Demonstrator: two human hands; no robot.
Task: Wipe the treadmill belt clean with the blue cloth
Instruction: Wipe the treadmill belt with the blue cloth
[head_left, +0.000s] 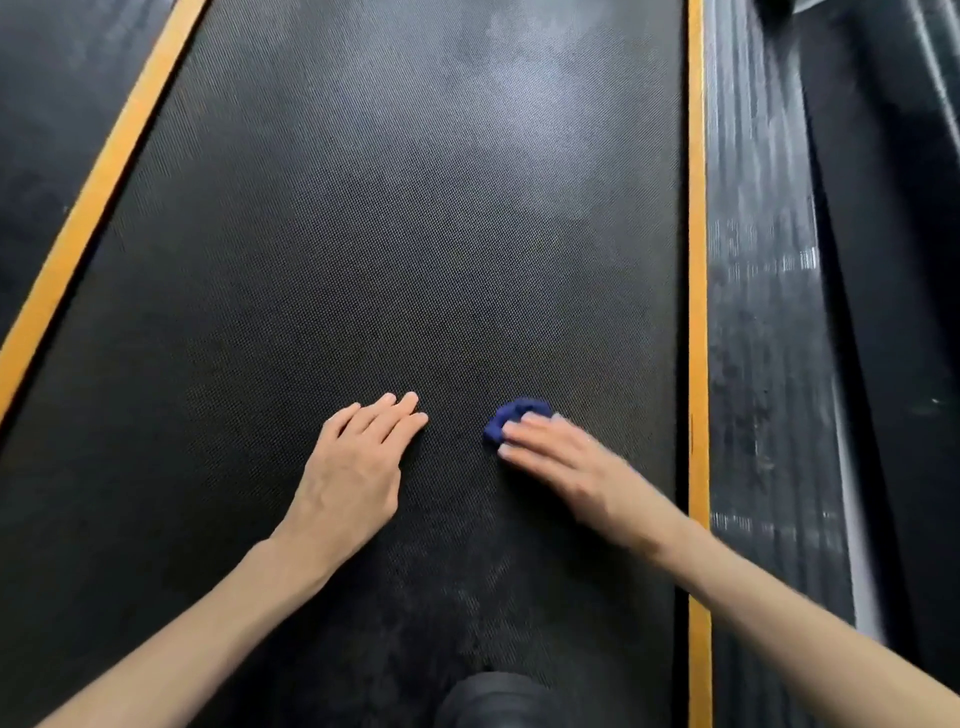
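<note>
The black textured treadmill belt fills most of the head view, with pale smudges at its far end. My right hand lies on the belt right of centre, fingers closed over a bunched blue cloth that pokes out past the fingertips; the hand is motion-blurred. My left hand rests flat on the belt just left of centre, fingers together and pointing forward, holding nothing. The two hands are about a hand's width apart.
Orange stripes edge the belt on the left and right. Beyond the right stripe runs a ribbed dark side rail. A dark rounded shape sits at the bottom centre of the view.
</note>
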